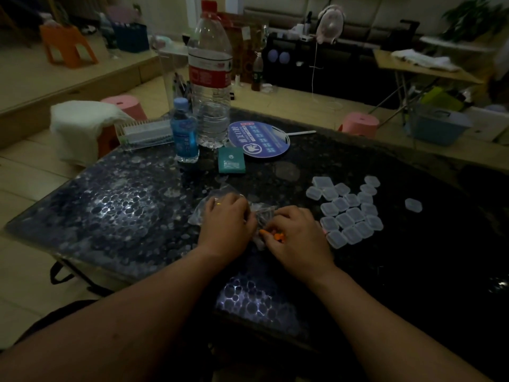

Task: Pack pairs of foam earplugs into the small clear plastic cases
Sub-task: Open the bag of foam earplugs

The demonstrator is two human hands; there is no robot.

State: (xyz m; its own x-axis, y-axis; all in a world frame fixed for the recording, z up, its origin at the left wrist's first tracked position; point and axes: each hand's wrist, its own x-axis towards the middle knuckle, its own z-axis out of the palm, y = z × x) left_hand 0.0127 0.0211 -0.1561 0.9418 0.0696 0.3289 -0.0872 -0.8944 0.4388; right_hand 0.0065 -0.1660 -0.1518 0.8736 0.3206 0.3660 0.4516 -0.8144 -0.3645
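A crumpled clear plastic bag (220, 194) lies on the dark table in front of me. My left hand (227, 220) rests on it with fingers curled, gripping the plastic. My right hand (298, 238) is just to the right, fingers curled around orange foam earplugs (276, 236) that show at its fingertips. Several small clear plastic cases (347, 209) lie shut in a cluster right of my right hand. One more case (413, 205) sits apart, further right.
A large water bottle (210, 78), a small blue bottle (184, 130), a teal box (231, 160) and a round blue fan (259, 138) stand at the far side of the table (115, 205). Pink stools (359, 124) stand beyond the table.
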